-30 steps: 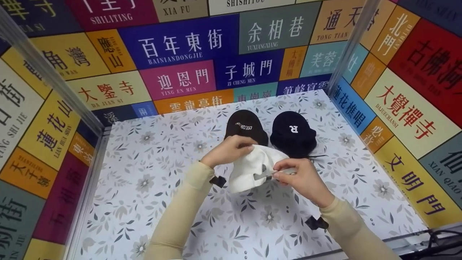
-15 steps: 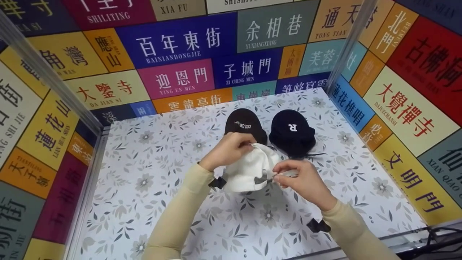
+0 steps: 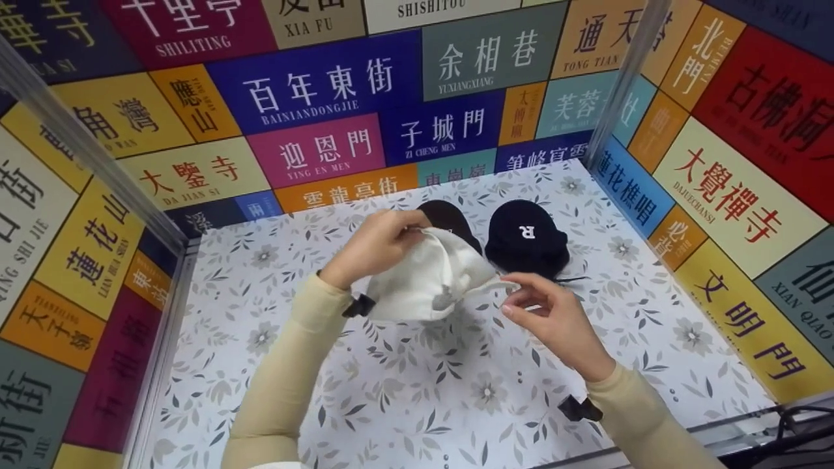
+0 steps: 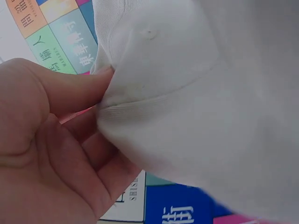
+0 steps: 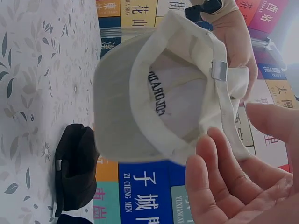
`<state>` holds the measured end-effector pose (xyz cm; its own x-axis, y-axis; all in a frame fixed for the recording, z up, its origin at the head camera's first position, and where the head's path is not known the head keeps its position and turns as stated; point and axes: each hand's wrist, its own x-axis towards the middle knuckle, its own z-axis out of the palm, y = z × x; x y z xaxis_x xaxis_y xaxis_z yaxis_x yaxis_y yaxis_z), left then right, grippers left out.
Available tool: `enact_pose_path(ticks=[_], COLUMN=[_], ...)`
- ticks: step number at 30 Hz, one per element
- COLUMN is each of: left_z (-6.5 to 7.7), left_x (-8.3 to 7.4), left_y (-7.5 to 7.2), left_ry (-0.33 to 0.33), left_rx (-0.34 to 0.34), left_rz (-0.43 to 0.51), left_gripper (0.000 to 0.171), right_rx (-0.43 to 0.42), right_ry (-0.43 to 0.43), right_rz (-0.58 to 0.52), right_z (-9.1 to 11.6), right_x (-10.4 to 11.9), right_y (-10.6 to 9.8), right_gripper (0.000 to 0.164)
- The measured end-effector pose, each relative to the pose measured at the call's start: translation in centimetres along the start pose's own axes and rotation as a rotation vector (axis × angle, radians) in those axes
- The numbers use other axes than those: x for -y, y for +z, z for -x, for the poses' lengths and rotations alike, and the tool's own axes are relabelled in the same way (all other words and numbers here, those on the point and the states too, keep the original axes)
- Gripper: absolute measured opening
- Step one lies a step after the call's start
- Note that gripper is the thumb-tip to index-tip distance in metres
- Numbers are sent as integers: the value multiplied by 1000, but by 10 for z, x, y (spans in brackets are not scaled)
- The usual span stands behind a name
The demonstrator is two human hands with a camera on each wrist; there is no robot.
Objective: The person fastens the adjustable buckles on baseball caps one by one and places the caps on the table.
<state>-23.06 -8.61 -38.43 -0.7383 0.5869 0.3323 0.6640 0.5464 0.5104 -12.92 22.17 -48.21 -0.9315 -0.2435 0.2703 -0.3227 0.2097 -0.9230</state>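
Observation:
A white baseball cap [image 3: 420,280] hangs over the table, its underside and dark inner lettering showing in the right wrist view. My left hand [image 3: 378,244] pinches the cap's edge between thumb and fingers, as the left wrist view shows up close. A back strap with a metal buckle [image 5: 219,70] crosses the cap's opening. My right hand [image 3: 554,319] is beside the strap's free end [image 3: 498,284], thumb apart from the fingers. In the right wrist view, its fingertips [image 5: 212,144] overlap the strap and cap edge.
Behind the white cap, a dark brown cap [image 3: 456,221] rests partly hidden on the flower-patterned tabletop [image 3: 260,293]. A navy cap [image 3: 526,238] with a white R lies right of it. Panels with colourful lettering [image 3: 326,85] enclose the back and sides.
My left hand has moved left and upward with the white cap, now covering more of the brown cap. My right thumb and fingers, earlier pinching the strap, have parted.

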Motion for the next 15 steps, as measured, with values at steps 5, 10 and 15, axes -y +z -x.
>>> enact_pose_path(ticks=[5, 10, 15], left_z=[-2, -7, -8], left_x=[14, 37, 73], left_y=[-27, -47, -51], left_ry=[-51, -114, -190], left_rx=[-39, -89, -137], left_rz=[-72, -134, -175], left_gripper=[27, 30, 32], right_rx=[-33, -57, -69], right_ry=[-14, -9, 15], right_rz=[-8, -6, -28], right_z=[0, 0, 1], right_x=[-7, -14, -20], right_y=[-5, -7, -6], right_gripper=[41, 40, 40])
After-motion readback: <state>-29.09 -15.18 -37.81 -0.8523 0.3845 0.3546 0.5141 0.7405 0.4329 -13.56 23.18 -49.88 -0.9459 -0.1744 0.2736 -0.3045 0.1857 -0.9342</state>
